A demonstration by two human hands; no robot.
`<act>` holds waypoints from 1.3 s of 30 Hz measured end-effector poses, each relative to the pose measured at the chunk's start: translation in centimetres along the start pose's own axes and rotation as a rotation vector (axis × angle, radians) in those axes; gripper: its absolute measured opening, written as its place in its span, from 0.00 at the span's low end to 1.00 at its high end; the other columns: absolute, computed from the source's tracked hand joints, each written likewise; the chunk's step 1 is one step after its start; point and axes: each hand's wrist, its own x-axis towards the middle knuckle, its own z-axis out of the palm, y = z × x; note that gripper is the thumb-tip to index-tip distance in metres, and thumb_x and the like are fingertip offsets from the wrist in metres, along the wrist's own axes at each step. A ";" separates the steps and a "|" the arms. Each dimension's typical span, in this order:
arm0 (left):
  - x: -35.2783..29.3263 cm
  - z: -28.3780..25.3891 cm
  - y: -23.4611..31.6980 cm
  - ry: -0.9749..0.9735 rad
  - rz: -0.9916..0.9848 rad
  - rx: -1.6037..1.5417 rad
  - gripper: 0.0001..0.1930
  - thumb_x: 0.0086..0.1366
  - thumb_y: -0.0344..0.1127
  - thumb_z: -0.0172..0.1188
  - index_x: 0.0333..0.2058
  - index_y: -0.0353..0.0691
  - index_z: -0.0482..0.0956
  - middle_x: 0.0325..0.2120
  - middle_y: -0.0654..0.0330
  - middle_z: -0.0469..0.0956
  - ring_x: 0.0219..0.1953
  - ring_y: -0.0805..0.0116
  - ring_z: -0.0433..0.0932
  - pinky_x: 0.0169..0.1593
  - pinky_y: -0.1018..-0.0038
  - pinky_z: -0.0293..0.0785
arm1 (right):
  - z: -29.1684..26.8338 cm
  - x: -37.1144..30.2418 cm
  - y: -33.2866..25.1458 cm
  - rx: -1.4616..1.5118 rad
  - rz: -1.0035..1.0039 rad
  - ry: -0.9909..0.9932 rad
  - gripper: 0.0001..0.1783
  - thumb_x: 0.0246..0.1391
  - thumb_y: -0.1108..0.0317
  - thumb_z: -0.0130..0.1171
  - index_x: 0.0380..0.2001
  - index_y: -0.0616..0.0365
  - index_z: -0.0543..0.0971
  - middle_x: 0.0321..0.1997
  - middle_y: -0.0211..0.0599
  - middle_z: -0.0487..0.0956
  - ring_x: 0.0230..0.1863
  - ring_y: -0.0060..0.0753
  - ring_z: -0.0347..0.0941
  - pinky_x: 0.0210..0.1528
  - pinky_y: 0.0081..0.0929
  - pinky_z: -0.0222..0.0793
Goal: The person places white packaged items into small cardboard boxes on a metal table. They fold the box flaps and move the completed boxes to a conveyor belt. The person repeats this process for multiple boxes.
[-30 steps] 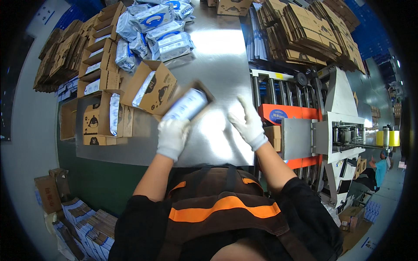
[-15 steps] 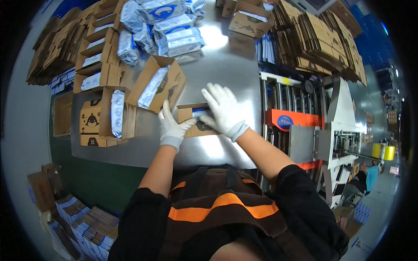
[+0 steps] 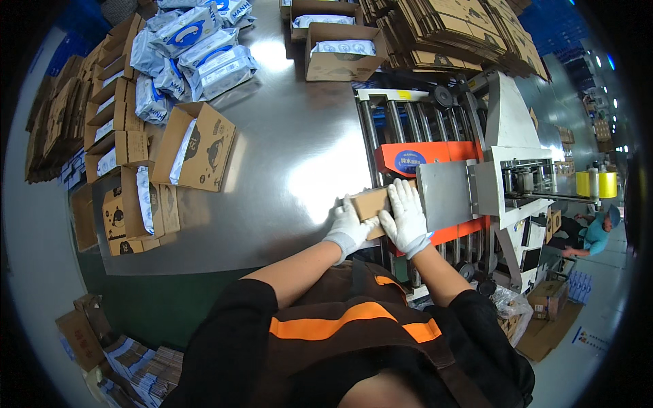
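A small brown cardboard box [image 3: 371,203], its top folded down, is between my two white-gloved hands. It sits at the table's right edge, beside the orange and metal roller machine [image 3: 442,155]. My left hand [image 3: 347,227] grips the box's left end, thumb along its near side. Over its right part lies my right hand [image 3: 406,216], fingers extended and thumb against the near face. The hands hide much of the box, and its contents do not show.
Blue-and-white soft packs [image 3: 197,58] are heaped at the far left. Open boxes holding packs, like the tilted box [image 3: 207,151], stand along the left. Flattened cartons [image 3: 449,30] are stacked at the far right. A person [image 3: 595,231] is beyond the machine.
Both hands have carried the box rightward from mid-table to the roller machine. Its open top is now folded down. My view has shifted right too.
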 end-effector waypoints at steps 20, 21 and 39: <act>-6.5 -22.1 -13.6 0.831 0.631 0.134 0.28 0.54 0.56 0.76 0.47 0.44 0.86 0.55 0.47 0.74 0.60 0.47 0.74 0.64 0.56 0.73 | 4.8 14.2 -17.3 0.504 -0.496 -0.159 0.19 0.58 0.55 0.70 0.47 0.57 0.86 0.46 0.38 0.85 0.54 0.42 0.79 0.63 0.38 0.71; -6.5 -22.0 -13.9 0.699 0.576 0.103 0.29 0.54 0.57 0.76 0.48 0.43 0.86 0.56 0.45 0.74 0.59 0.48 0.75 0.63 0.57 0.75 | 5.9 14.1 -16.7 0.608 -0.407 -0.325 0.19 0.58 0.55 0.70 0.45 0.57 0.87 0.44 0.38 0.86 0.51 0.39 0.80 0.61 0.36 0.73; -0.2 -20.3 -14.5 0.236 0.034 -0.697 0.60 0.58 0.40 0.78 0.76 0.36 0.41 0.69 0.41 0.63 0.71 0.51 0.65 0.72 0.58 0.64 | 4.7 11.3 -19.2 0.483 -0.095 -0.103 0.51 0.48 0.49 0.73 0.69 0.65 0.65 0.61 0.55 0.73 0.64 0.57 0.68 0.68 0.53 0.62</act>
